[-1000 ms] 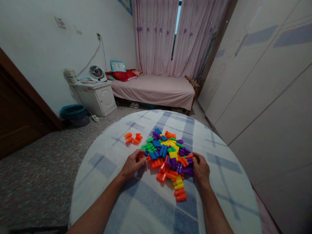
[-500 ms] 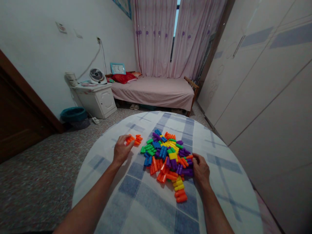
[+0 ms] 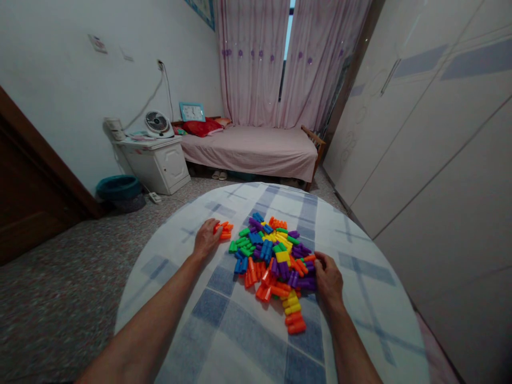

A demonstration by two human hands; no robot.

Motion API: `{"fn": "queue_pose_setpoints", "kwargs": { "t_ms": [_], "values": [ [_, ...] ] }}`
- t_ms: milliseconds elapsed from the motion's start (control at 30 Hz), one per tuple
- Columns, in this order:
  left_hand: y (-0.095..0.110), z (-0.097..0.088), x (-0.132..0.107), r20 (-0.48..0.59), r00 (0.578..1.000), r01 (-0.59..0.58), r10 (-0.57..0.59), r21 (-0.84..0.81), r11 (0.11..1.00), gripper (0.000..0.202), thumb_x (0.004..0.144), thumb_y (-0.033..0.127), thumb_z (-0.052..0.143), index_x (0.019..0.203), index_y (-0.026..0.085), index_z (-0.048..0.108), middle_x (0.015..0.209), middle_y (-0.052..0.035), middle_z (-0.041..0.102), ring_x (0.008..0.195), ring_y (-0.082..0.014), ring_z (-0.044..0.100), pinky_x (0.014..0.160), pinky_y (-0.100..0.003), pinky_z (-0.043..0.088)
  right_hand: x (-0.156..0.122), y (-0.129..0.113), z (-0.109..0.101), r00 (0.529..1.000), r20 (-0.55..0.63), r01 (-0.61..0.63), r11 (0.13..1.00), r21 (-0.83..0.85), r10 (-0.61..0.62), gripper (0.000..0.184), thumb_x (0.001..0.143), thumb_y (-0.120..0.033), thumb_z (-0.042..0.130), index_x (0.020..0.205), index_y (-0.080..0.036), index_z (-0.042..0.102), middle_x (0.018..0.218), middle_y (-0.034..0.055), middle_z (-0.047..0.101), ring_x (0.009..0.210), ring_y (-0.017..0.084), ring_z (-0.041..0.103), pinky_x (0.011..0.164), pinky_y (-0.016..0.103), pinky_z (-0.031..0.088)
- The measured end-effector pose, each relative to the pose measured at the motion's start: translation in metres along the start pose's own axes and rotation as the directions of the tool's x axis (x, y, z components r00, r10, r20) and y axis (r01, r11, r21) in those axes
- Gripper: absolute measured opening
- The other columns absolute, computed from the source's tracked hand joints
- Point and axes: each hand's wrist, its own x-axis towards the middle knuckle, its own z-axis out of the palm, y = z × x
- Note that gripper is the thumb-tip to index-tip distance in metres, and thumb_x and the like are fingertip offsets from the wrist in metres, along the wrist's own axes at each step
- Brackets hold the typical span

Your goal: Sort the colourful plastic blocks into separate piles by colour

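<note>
A loose heap of plastic building blocks, shaped like joined bullet-tipped tubes in orange, yellow, green, blue and purple, lies on a round table. To its left is a small group of orange blocks. My left hand curls round the near-left side of this group, its fingers closed on orange blocks partly hidden by them. At the heap's right edge rests my right hand, fingers bent inward against the orange and purple blocks. What sits between its fingertips is hidden.
The blocks lie on a checked blue-and-white tablecloth. Beyond the table stand a bed and a white cabinet bearing a fan. A teal bin is on the floor at left; a wardrobe lines the right.
My left hand has moved slightly right and reaches farther over the orange group, its blocks now closer together. My right hand stays at the heap's edge. The view has shifted a little.
</note>
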Motion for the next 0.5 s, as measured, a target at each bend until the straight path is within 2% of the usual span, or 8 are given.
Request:
{"fn": "queue_pose_setpoints", "kwargs": {
  "t_ms": [100, 167, 233, 333, 400, 500],
  "values": [
    [0.013, -0.005, -0.007, -0.082, 0.996, -0.041, 0.041, 0.003, 0.999, 0.031, 0.083, 0.030, 0.046, 0.108, 0.017, 0.060, 0.118, -0.0113, 0.056, 0.114, -0.0252, 0.050, 0.101, -0.044, 0.039, 0.000, -0.001, 0.000, 1.000, 0.001, -0.012, 1.000, -0.008, 0.012, 0.043, 0.078, -0.037, 0.037, 0.105, -0.015, 0.062, 0.103, 0.0099, 0.065, 0.092, 0.022, 0.060, 0.082, 0.034, 0.043],
    [0.027, -0.010, -0.018, -0.103, 0.990, -0.102, 0.100, -0.019, 0.995, 0.028, 0.084, 0.029, 0.046, 0.106, 0.018, 0.060, 0.114, -0.0109, 0.057, 0.112, -0.0252, 0.051, 0.100, -0.044, 0.040, 0.000, -0.002, 0.000, 1.000, 0.000, -0.014, 1.000, -0.011, 0.014, 0.043, 0.077, -0.037, 0.037, 0.105, -0.015, 0.062, 0.103, 0.0099, 0.065, 0.092, 0.022, 0.060, 0.083, 0.034, 0.043],
    [0.041, -0.016, -0.033, -0.072, 0.987, -0.148, 0.142, -0.088, 0.985, 0.025, 0.085, 0.029, 0.046, 0.102, 0.019, 0.061, 0.108, -0.0093, 0.060, 0.107, -0.0237, 0.053, 0.097, -0.042, 0.042, 0.000, -0.003, -0.001, 1.000, -0.002, -0.007, 1.000, -0.012, 0.007, 0.043, 0.077, -0.037, 0.037, 0.105, -0.015, 0.062, 0.103, 0.0102, 0.065, 0.092, 0.022, 0.059, 0.083, 0.034, 0.043],
    [0.060, -0.021, -0.058, 0.032, 0.984, -0.160, 0.174, -0.250, 0.955, 0.023, 0.086, 0.029, 0.046, 0.101, 0.019, 0.062, 0.103, -0.0072, 0.061, 0.100, -0.0202, 0.057, 0.091, -0.036, 0.046, -0.001, -0.004, -0.001, 1.000, 0.001, -0.018, 1.000, -0.006, 0.018, 0.043, 0.077, -0.037, 0.037, 0.105, -0.015, 0.062, 0.104, 0.0100, 0.064, 0.093, 0.022, 0.059, 0.083, 0.034, 0.043],
    [0.067, -0.022, -0.071, 0.085, 0.977, -0.159, 0.196, -0.326, 0.932, 0.023, 0.086, 0.029, 0.046, 0.101, 0.019, 0.062, 0.102, -0.0068, 0.061, 0.099, -0.0190, 0.057, 0.089, -0.035, 0.047, -0.001, -0.004, -0.001, 1.000, 0.002, -0.030, 1.000, -0.002, 0.030, 0.043, 0.077, -0.038, 0.038, 0.105, -0.016, 0.062, 0.104, 0.0099, 0.064, 0.092, 0.022, 0.059, 0.083, 0.034, 0.043],
    [0.072, -0.021, -0.080, 0.089, 0.974, -0.162, 0.206, -0.358, 0.920, 0.023, 0.087, 0.030, 0.047, 0.101, 0.020, 0.061, 0.104, -0.0070, 0.060, 0.102, -0.0188, 0.056, 0.092, -0.035, 0.046, -0.001, -0.004, -0.002, 0.999, 0.002, -0.032, 0.999, 0.005, 0.032, 0.044, 0.077, -0.039, 0.038, 0.105, -0.015, 0.063, 0.103, 0.0103, 0.065, 0.092, 0.023, 0.059, 0.082, 0.034, 0.042]
  ]
}}
